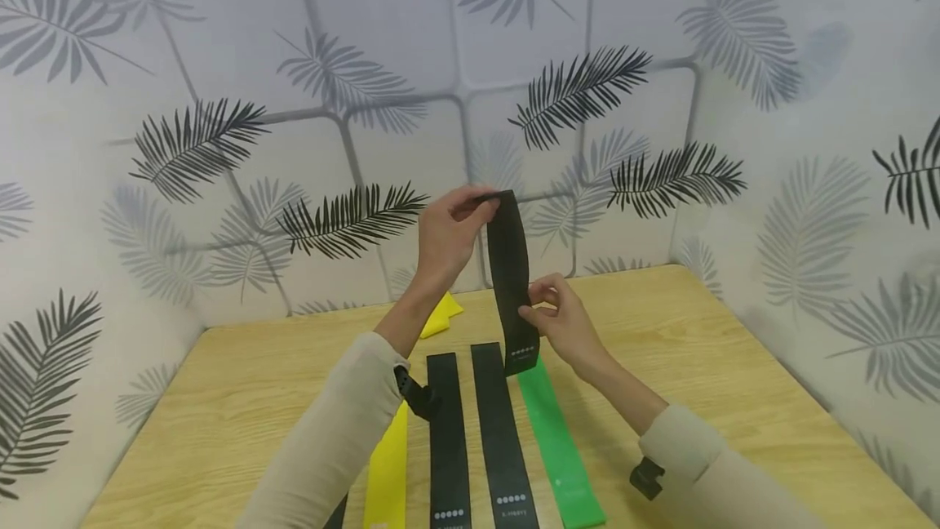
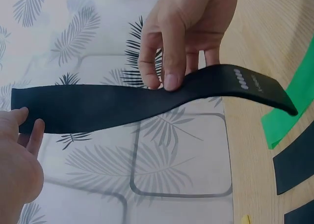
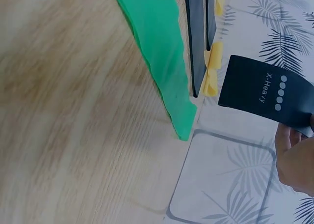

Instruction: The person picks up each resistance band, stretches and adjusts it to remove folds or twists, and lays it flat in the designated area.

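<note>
A black resistance band, printed "X-Heavy" with a row of white dots, hangs lengthwise above the table. My left hand pinches its upper end between thumb and fingers. Lower down, my right hand pinches the band's edge, as the left wrist view also shows, where the printed end bends away beyond those fingers. Beneath it on the table lie two more black bands side by side. A green band lies to their right and a yellow band to their left.
The wooden table meets a leaf-patterned wall covering at the back and sides. A folded yellow piece lies near the table's back edge. Part of another dark strip shows beside the left sleeve.
</note>
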### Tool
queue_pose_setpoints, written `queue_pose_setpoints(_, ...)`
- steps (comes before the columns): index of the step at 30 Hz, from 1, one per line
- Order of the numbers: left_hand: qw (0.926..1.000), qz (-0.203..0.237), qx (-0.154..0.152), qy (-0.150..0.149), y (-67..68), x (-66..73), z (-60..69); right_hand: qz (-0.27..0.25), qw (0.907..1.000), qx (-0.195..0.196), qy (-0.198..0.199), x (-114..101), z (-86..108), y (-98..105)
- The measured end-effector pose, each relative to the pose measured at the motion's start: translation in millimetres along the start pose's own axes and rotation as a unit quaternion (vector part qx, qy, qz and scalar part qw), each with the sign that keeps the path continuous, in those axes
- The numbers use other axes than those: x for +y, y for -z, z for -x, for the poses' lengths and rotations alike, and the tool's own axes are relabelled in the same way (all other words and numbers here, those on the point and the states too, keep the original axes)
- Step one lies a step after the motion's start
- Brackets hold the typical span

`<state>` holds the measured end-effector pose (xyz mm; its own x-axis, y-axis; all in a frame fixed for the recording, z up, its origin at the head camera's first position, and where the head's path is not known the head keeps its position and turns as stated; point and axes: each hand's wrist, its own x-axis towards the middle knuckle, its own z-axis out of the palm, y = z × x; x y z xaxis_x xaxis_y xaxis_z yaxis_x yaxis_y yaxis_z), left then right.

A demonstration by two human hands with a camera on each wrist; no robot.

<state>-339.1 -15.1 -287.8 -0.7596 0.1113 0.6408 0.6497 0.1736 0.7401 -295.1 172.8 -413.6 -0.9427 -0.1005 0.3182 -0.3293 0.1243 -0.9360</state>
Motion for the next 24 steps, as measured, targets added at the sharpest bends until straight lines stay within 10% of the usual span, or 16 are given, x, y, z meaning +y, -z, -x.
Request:
queue_pose_setpoints(11, 0.9991, 0.031, 0.023, 0.018, -7.2, 1.5, -3.6, 0.029, 0.9966, -0.072, -0.028, 2, 28.1, 24)
queue_pose_setpoints(24, 0.9956, 0.034, -0.026, 0.084, -17.4, -6.7, 1.8, 0.037, 0.9849, -0.159, -0.057, 6, 63.4, 48)
